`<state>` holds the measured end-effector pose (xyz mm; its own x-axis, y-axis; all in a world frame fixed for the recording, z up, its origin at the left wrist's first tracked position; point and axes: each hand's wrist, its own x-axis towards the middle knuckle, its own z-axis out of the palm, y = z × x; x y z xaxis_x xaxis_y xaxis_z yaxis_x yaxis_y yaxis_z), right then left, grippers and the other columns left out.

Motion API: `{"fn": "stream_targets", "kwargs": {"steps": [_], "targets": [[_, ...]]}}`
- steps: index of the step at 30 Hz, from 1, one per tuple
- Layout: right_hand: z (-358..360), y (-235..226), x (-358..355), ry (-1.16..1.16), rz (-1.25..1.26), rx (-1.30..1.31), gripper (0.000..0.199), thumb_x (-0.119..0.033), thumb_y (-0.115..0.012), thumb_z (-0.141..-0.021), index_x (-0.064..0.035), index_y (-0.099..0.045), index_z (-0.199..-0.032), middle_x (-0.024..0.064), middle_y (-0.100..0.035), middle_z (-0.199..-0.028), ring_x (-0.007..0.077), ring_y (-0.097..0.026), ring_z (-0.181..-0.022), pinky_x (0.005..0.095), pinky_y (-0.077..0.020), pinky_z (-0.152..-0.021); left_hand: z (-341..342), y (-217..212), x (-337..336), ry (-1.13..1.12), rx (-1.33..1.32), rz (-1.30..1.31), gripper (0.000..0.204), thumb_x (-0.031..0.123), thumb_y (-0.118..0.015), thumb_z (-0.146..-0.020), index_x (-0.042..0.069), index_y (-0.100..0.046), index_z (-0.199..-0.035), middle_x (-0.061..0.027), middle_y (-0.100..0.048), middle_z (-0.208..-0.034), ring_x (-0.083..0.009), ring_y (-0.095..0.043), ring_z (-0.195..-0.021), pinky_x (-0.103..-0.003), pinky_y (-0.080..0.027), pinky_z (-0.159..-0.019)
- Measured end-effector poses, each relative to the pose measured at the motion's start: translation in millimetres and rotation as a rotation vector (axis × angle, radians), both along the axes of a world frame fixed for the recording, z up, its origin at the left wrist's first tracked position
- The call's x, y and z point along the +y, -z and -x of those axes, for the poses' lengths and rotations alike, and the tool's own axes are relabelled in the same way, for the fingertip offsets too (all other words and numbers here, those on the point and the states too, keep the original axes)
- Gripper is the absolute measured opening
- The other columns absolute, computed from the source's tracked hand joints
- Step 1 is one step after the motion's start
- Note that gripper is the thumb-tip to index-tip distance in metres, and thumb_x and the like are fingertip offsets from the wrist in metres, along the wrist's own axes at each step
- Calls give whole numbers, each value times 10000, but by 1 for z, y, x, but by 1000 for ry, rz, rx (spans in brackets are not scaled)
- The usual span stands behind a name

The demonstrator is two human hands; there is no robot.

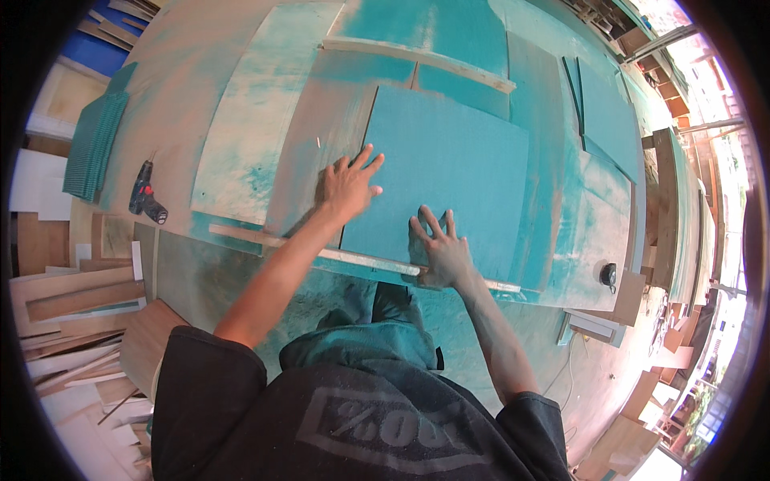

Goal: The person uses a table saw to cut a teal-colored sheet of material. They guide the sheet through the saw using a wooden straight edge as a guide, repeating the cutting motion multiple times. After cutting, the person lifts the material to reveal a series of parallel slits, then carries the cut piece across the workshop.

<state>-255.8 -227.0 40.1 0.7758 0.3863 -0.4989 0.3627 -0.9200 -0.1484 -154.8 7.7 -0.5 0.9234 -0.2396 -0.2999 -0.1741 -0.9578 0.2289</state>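
A flat blue-green board lies on the large work table in front of me. My left hand is at the board's left edge, fingers spread, the thumb over its surface. Near the board's front edge, my right hand rests with its fingers spread on the surface. Neither hand grips anything. A thin wooden strip runs along the table's front edge, passing by my right wrist. Beyond the board, another wooden strip lies crosswise.
A cordless drill lies at the table's left, near a stack of teal panels. More teal panels lie at the far right. A small black tape measure sits by the right front corner. Wood offcuts are piled at left.
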Motion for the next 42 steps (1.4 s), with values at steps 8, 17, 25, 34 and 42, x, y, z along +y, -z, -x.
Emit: {"fn": "stream_targets", "kwargs": {"steps": [8, 17, 25, 34, 42], "targets": [[-76, -4, -11, 13, 30, -40, 1180, -308, -915, -582, -243, -324, -1601, 49, -259, -1649, 546, -300, -1472, 627, -611, -939, -79, -1, -15, -29, 11, -75, 715, 453, -625, -1004, 375, -294, -1633, 108, -135, -1739, -363, -309, -1519, -625, -316, -1150], [-155, 3, -24, 47, -15, -120, 1150, -262, -909, -524, -261, -399, -1554, 17, -341, -1575, 478, -370, -1427, 554, -649, -920, -167, 5, -24, -87, 60, -120, 696, 581, -570, -999, 566, -210, -1595, -63, -145, -1743, -456, -170, -1561, -652, -241, -1189], [-228, 3, -34, 64, 3, -116, 1161, -204, -924, -468, -259, -439, -1522, 3, -360, -1550, 441, -383, -1410, 542, -643, -943, -239, 2, -39, -96, 75, -172, 679, 599, -533, -1011, 557, -199, -1601, -34, -157, -1741, -420, -171, -1571, -678, -232, -1184], [-323, 0, -49, 88, -37, -57, 1176, -249, -905, -491, -250, -435, -1569, 25, -302, -1634, 465, -328, -1479, 633, -538, -1066, -329, 1, -57, -154, 65, -171, 640, 589, -468, -1037, 524, -198, -1614, 0, -195, -1729, -375, -230, -1546, -639, -329, -1120], [-415, 23, -75, 137, -79, -117, 1130, -286, -885, -542, -321, -430, -1576, 23, -308, -1652, 385, -340, -1489, 597, -459, -1136, -409, 7, -88, -285, 46, -101, 609, 573, -379, -1068, 472, -173, -1633, 9, -177, -1731, -378, -222, -1549, -700, -312, -1128]]}}
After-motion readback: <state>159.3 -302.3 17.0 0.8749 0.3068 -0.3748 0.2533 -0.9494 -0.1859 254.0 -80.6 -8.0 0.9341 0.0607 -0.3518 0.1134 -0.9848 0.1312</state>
